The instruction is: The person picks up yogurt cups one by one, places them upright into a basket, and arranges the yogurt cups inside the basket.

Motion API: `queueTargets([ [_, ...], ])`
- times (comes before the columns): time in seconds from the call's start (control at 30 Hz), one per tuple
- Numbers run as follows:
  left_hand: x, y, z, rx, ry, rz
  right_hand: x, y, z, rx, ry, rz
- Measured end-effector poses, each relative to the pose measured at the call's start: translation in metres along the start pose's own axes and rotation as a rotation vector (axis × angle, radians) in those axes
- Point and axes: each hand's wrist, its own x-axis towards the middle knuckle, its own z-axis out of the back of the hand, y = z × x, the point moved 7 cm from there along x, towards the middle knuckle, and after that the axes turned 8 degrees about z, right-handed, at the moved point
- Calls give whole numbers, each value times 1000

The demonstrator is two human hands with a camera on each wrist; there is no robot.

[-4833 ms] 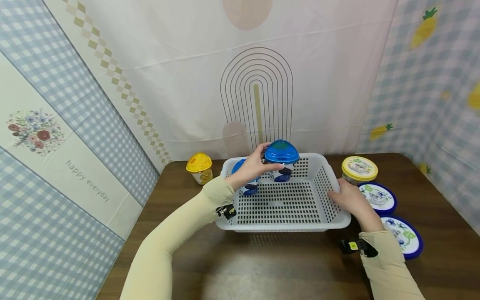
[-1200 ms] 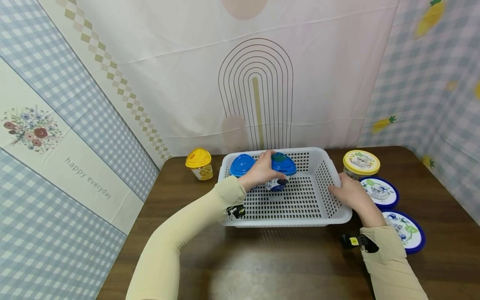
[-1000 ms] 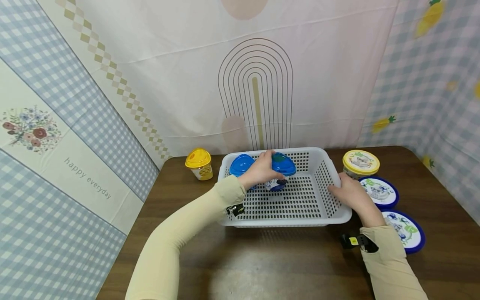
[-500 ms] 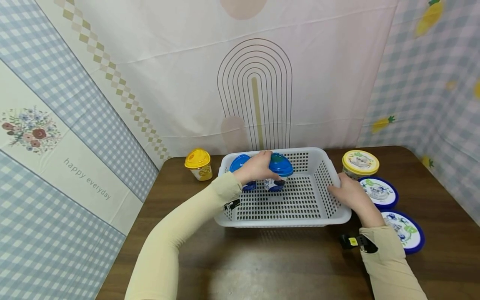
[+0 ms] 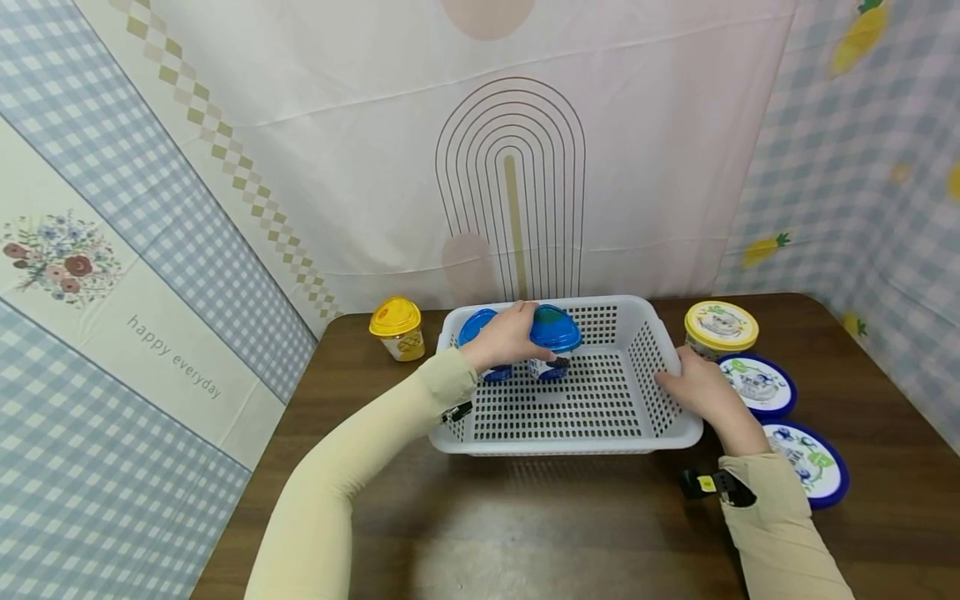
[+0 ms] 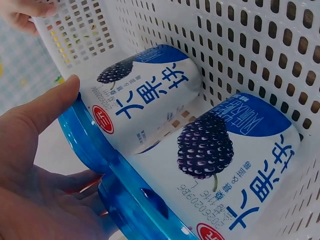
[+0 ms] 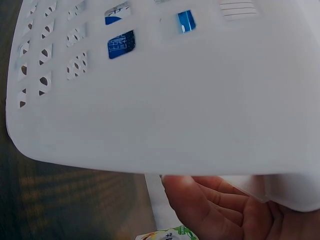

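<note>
My left hand grips a yogurt cup by its blue lid, inside the white plastic basket. In the left wrist view the thumb lies at the lid edge of this held cup, which has blackberry artwork on white. A matching yogurt cup stands right beside it, the two blue lids meeting. From the head view, my hand partly hides that other cup, at the basket's left end. My right hand holds the basket's right end; its curled fingers show under the rim in the right wrist view.
A yellow-lidded cup stands on the brown table left of the basket. To the right are a yellow-lidded tub and two blue-rimmed round tubs, close to my right forearm. A patterned cloth hangs behind the table.
Earlier, the held cup hung higher in the basket; it is now lower. Over the last second my left hand has slid it left, toward the other cup, and it stands straighter. My right hand stays put.
</note>
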Motion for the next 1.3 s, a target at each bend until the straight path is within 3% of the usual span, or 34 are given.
queueTargets([
  [0.73, 3, 6, 7, -65, 7, 18, 4, 1, 0, -1, 6, 5],
  [0.93, 1, 9, 25, -170, -9, 12, 5, 0, 1, -7, 10, 1],
  [1.17, -3, 16, 57, -283, -60, -12, 6, -2, 2, -11, 8, 1],
  [1.3, -5, 28, 77, -422, -79, 0, 6, -3, 2, -14, 9, -4],
])
